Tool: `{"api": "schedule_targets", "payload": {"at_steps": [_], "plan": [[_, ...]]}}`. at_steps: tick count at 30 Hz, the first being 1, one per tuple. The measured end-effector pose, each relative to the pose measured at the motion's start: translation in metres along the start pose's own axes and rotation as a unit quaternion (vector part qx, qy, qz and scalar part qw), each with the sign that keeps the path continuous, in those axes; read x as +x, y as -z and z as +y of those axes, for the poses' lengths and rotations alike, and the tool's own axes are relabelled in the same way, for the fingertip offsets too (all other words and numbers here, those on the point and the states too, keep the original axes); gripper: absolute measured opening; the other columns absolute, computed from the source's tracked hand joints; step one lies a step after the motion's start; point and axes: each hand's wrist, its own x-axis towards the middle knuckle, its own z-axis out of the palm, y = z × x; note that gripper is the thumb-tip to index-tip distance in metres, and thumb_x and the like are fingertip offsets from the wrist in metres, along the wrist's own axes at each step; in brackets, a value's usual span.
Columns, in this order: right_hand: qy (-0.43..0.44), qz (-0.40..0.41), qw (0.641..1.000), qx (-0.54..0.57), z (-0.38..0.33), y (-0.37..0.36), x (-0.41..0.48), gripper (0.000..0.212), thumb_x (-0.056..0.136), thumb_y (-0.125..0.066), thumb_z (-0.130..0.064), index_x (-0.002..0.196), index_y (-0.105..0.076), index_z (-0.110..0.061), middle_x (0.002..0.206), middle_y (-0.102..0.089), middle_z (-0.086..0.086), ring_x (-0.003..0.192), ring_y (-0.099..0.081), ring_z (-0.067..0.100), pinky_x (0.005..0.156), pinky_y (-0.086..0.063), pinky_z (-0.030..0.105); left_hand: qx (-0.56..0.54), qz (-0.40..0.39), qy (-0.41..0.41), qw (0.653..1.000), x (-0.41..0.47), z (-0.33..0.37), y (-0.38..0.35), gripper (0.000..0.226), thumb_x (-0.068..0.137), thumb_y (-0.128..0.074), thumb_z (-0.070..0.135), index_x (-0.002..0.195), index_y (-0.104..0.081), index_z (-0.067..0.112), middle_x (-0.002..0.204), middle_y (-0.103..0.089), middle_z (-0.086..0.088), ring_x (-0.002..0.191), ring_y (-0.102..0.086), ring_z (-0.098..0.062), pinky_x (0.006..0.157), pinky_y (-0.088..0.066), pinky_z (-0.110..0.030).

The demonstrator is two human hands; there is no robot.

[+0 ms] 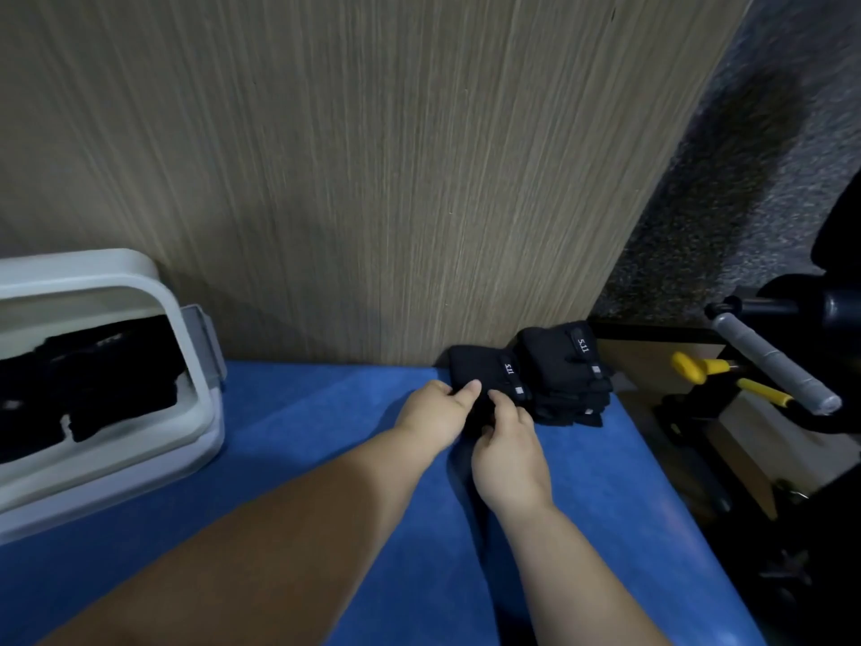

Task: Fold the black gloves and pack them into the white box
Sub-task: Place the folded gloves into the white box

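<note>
A black glove point(484, 373) with a small white label lies on the blue table cover by the wooden wall. My left hand point(438, 414) pinches its near left edge. My right hand point(510, 452) grips its near right side, hiding the lower part. Just to the right sits a stack of black gloves point(566, 370), near the table's right edge. At the far left stands the white box point(186, 412), open, with black gloves point(88, 384) inside it.
The blue table cover point(326, 435) runs between the box and the gloves. A wood-grain wall point(372, 179) rises directly behind. Past the right edge are a grey-handled bar point(773, 366), yellow-handled tools point(699, 368) and dark equipment.
</note>
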Motion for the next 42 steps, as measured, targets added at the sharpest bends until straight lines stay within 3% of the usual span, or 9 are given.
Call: {"api": "schedule_targets", "payload": {"at_steps": [5, 12, 17, 22, 27, 30, 36, 38, 42], "plan": [[-0.003, -0.002, 1.000, 0.000, -0.001, 0.002, -0.001, 0.055, 0.094, -0.031, -0.009, 0.146, -0.032, -0.027, 0.139, -0.039, -0.001, 0.124, -0.044, 0.020, 0.097, -0.044, 0.038, -0.023, 0.000, 0.007, 1.000, 0.007, -0.001, -0.006, 0.053, 0.084, -0.067, 0.043, 0.123, -0.054, 0.010, 0.120, -0.061, -0.002, 0.110, -0.057, -0.018, 0.099, -0.046, -0.034], [0.031, 0.048, 0.998, 0.027, -0.004, 0.006, -0.006, 0.051, 0.095, -0.041, -0.009, 0.141, -0.036, -0.031, 0.124, -0.046, -0.004, 0.114, -0.050, 0.016, 0.088, -0.045, 0.032, -0.178, 0.009, -0.009, 0.984, -0.004, 0.009, -0.002, 0.052, 0.074, -0.061, 0.035, 0.120, -0.053, 0.013, 0.110, -0.065, -0.007, 0.099, -0.063, -0.021, 0.091, -0.053, -0.041], [0.078, 0.103, 0.990, 0.050, -0.010, 0.008, -0.017, 0.046, 0.094, -0.050, -0.016, 0.138, -0.041, -0.028, 0.100, -0.051, -0.012, 0.096, -0.051, 0.010, 0.078, -0.044, 0.029, -0.313, 0.010, -0.022, 0.949, -0.013, 0.012, 0.013, 0.014, 0.090, -0.056, 0.014, 0.102, -0.051, 0.017, 0.105, -0.065, -0.009, 0.095, -0.063, -0.020, 0.087, -0.054, -0.033], [0.088, 0.150, 0.979, 0.107, -0.018, 0.008, -0.029, 0.037, 0.094, -0.054, -0.029, 0.130, -0.045, -0.029, 0.096, -0.055, -0.012, 0.081, -0.055, 0.011, 0.069, -0.041, 0.029, -0.401, 0.006, -0.019, 0.916, -0.030, 0.009, 0.048, 0.010, 0.091, -0.053, 0.007, 0.099, -0.051, 0.013, 0.108, -0.066, -0.015, 0.097, -0.067, -0.029, 0.084, -0.056, -0.037], [0.079, 0.161, 0.963, 0.199, -0.030, 0.005, -0.036, 0.028, 0.094, -0.054, -0.033, 0.121, -0.050, -0.026, 0.098, -0.057, -0.010, 0.089, -0.057, 0.008, 0.073, -0.042, 0.023, -0.442, -0.002, -0.009, 0.897, -0.048, -0.007, 0.091, 0.013, 0.092, -0.049, 0.006, 0.101, -0.051, 0.015, 0.101, -0.066, -0.011, 0.085, -0.067, -0.026, 0.076, -0.057, -0.039], [0.016, 0.084, 0.934, 0.346, -0.050, 0.004, -0.034, 0.027, 0.089, -0.057, -0.048, 0.107, -0.057, -0.028, 0.102, -0.062, -0.010, 0.097, -0.060, 0.015, 0.083, -0.048, 0.030, -0.441, -0.034, -0.002, 0.897, -0.062, -0.017, 0.116, 0.012, 0.093, -0.043, 0.005, 0.095, -0.051, 0.014, 0.089, -0.062, -0.008, 0.072, -0.063, -0.021, 0.059, -0.055, -0.034], [-0.148, -0.247, 0.822, 0.492, -0.098, -0.009, -0.045, 0.044, 0.081, -0.056, -0.055, 0.102, -0.070, -0.020, 0.103, -0.072, 0.003, 0.086, -0.069, 0.016, 0.075, -0.051, 0.036, -0.392, -0.057, 0.007, 0.918, -0.083, -0.046, 0.155, 0.018, 0.091, -0.039, 0.009, 0.095, -0.054, 0.018, 0.093, -0.059, -0.009, 0.080, -0.056, -0.023, 0.056, -0.050, -0.029], [-0.169, -0.278, 0.809, 0.491, -0.111, -0.021, -0.052, 0.040, 0.088, -0.057, -0.046, 0.111, -0.067, -0.015, 0.106, -0.073, 0.009, 0.096, -0.070, 0.022, 0.072, -0.054, 0.038, -0.377, -0.054, 0.009, 0.925, -0.090, -0.055, 0.167, 0.016, 0.091, -0.039, 0.010, 0.090, -0.053, 0.018, 0.087, -0.057, -0.008, 0.076, -0.055, -0.023, 0.050, -0.047, -0.027], [-0.171, -0.253, 0.822, 0.481, -0.136, -0.049, -0.066, 0.024, 0.094, -0.058, -0.020, 0.112, -0.058, -0.004, 0.091, -0.072, 0.011, 0.083, -0.070, 0.023, 0.061, -0.055, 0.033, -0.378, -0.011, 0.017, 0.925, -0.103, -0.072, 0.191, 0.012, 0.093, -0.042, 0.009, 0.097, -0.052, 0.012, 0.089, -0.060, -0.012, 0.075, -0.059, -0.025, 0.053, -0.050, -0.031]]}}
